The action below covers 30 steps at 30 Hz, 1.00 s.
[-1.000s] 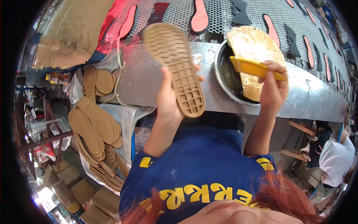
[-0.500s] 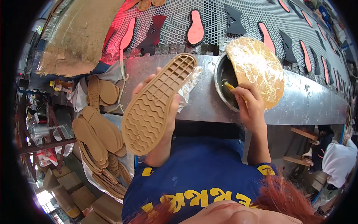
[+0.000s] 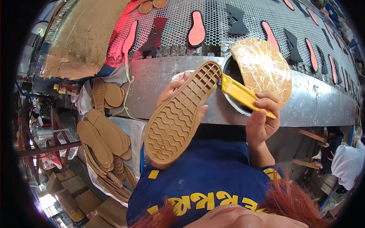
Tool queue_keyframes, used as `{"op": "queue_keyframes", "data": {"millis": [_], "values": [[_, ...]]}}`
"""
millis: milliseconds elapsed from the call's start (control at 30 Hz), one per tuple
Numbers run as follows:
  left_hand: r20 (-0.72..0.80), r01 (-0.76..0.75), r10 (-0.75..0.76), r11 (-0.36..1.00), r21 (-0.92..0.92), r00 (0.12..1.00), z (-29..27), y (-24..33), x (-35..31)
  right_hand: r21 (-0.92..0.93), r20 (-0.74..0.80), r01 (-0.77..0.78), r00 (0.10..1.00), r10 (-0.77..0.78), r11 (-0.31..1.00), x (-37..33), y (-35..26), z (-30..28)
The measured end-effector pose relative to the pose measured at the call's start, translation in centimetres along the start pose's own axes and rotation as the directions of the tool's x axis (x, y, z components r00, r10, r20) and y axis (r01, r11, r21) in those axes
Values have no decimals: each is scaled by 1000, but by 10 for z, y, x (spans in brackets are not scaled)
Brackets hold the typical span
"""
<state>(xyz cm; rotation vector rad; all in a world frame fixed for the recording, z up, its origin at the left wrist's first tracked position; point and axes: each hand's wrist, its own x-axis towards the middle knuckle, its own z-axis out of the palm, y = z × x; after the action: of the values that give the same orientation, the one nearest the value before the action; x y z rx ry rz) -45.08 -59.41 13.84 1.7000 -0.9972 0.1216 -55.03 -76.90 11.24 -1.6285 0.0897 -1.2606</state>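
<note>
Fingers of the left hand grip a tan shoe sole, tread up (edge exposed). The right hand, closed on a yellow brush handle, meets its tip by the glue pot.

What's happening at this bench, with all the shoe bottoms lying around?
A person holds a tan rubber shoe sole in the left hand, tread side toward the camera. The right hand grips a yellow brush handle whose tip meets the sole's upper end, beside a round pot set in the metal counter. More tan soles are stacked to the left, and a perforated belt carries other pieces.
</note>
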Motion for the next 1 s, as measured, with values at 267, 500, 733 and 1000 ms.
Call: {"op": "queue_keyframes", "data": {"millis": [267,500,733,1000], "values": [[-97,-53,13,907,-418,995,18,-10,-11,-107,70,57,996,-50,993,3,-2,11],[-5,71,-74,967,-243,997,18,-19,-11,-165,257,169,958,-123,972,1,-24,15],[-244,-52,-8,970,-239,970,36,-10,8,-146,404,325,882,-244,934,1,-54,32],[-58,128,-153,942,-310,986,18,8,20,-8,425,488,791,-439,873,0,-72,53]]}}
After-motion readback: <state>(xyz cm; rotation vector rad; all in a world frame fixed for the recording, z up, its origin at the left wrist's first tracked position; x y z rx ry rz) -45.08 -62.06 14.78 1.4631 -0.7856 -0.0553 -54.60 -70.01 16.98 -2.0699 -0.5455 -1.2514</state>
